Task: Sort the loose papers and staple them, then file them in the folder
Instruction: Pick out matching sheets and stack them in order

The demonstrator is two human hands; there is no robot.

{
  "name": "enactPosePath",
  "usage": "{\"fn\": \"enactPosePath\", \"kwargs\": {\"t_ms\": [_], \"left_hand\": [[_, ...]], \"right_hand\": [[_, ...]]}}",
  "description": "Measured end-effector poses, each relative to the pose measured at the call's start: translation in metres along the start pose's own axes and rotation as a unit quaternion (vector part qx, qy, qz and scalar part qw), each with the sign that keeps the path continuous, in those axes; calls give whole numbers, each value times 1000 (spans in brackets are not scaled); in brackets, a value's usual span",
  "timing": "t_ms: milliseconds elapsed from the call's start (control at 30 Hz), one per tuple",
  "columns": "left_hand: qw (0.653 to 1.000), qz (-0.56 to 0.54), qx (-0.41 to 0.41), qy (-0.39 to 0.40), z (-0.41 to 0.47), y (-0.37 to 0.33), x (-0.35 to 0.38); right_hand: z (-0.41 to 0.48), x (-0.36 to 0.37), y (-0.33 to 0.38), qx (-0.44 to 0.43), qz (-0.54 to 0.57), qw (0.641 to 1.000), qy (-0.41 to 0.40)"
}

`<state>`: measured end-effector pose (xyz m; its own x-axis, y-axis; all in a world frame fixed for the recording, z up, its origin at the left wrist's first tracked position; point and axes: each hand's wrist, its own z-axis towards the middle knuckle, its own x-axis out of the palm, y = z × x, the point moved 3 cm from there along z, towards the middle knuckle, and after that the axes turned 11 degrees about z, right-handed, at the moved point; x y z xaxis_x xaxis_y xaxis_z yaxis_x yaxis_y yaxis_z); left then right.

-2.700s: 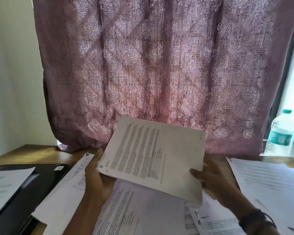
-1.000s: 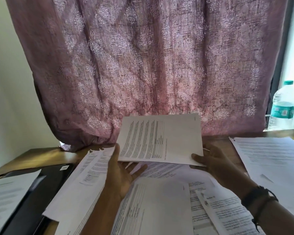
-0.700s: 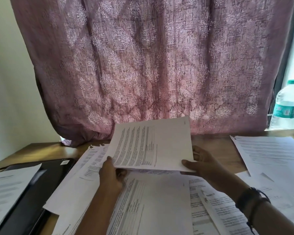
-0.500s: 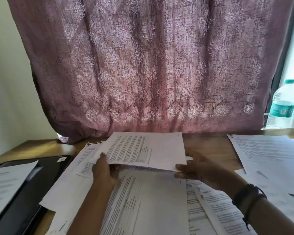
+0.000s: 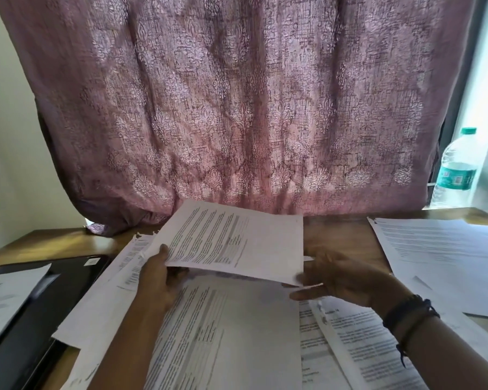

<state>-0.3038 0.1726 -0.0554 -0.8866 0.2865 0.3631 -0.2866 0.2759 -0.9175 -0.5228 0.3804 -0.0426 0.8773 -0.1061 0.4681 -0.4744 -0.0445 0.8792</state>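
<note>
- White printed paper sheet (image 5: 237,243), with columns of small text, is in the air above the middle of the brown wooden table (image 5: 341,232). It is tilted, with the far edge higher than the near edge.
- My left hand (image 5: 158,280) holds the left edge of this sheet. The thumb lies on top and the other fingers are below, so it pinches the paper.
- My right hand (image 5: 341,280) is at the near right corner of the sheet. Its fingers go behind the paper and look rather straight, and the thumb is stretched just under the corner. I cannot tell if it pinches the sheet or only supports it.
- Two dark bands (image 5: 406,311) are around my right wrist.
- Under the held sheet, more loose white printed papers (image 5: 226,333) lie flat on the table and overlap each other, some to the left and some to the right near me.
- One separate pile of white pages (image 5: 445,257) lies at the right side of the table, apart from my right hand.
- At the left lies a black glossy flat case (image 5: 40,305) with one white sheet (image 5: 3,296) partly on it. I cannot tell if it is the folder.
- Behind the table hangs a mauve patterned curtain (image 5: 237,108), and at the far right a clear plastic bottle with a green cap (image 5: 457,170) stands upright.
</note>
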Motion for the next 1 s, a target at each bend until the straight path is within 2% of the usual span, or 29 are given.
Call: {"fn": "enactPosePath", "kwargs": {"t_ms": [133, 233, 433, 800, 900, 1000], "left_hand": [[998, 35, -3, 46, 1, -3, -3], [995, 68, 3, 79, 3, -4, -4], [994, 72, -6, 80, 4, -5, -11], [993, 60, -31, 94, 8, -7, -17], [984, 115, -51, 129, 3, -6, -12], [955, 201, -78, 204, -8, -3, 3]], "right_hand": [[5, -29, 10, -85, -14, 983, -163], [3, -43, 12, -110, -55, 970, -212], [0, -48, 8, -78, -87, 973, -201], [-7, -53, 14, -60, -11, 981, -185], [-3, -45, 14, -22, 3, 988, -153], [8, -31, 7, -12, -17, 988, -150]]}}
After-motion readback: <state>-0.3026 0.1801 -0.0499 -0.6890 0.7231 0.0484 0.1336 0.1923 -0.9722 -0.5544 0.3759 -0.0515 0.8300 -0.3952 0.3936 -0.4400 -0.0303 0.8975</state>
